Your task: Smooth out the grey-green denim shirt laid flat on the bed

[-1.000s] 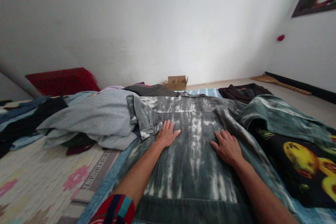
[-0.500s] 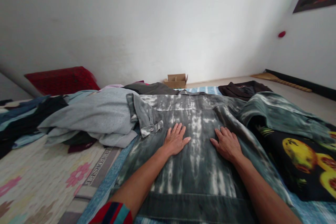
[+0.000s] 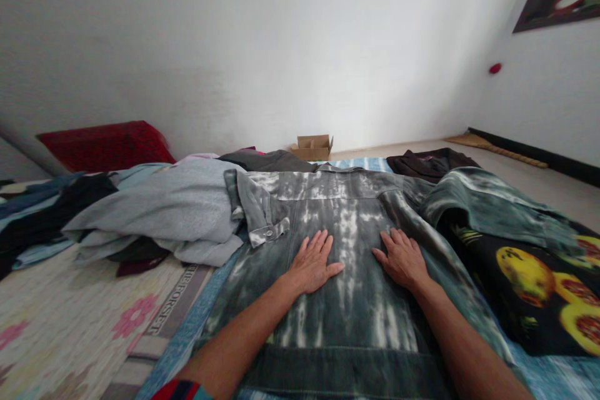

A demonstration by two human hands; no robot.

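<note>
A grey-green and white tie-dye denim jacket (image 3: 344, 300) lies spread out with its back facing up and its collar at the far end. My left hand (image 3: 315, 262) rests flat on the left of its back, fingers stretched out. On the right of the back lies my right hand (image 3: 402, 257), also flat and open. The jacket's left sleeve is folded inward, its buttoned cuff (image 3: 269, 234) lying on the body. Its right sleeve (image 3: 510, 203) reaches out over a black garment with yellow fruit print (image 3: 525, 281).
Grey cloth (image 3: 164, 200) and other clothes are heaped on the left, over a floral cover (image 3: 70, 312). A dark brown garment (image 3: 429, 162) lies at the far right. Behind stand a small cardboard box (image 3: 313, 149) and a red patterned item (image 3: 105, 145) by the wall.
My left hand has slid slightly toward me along the jacket. The right hand stays nearly in place. The whole view has shifted slightly.
</note>
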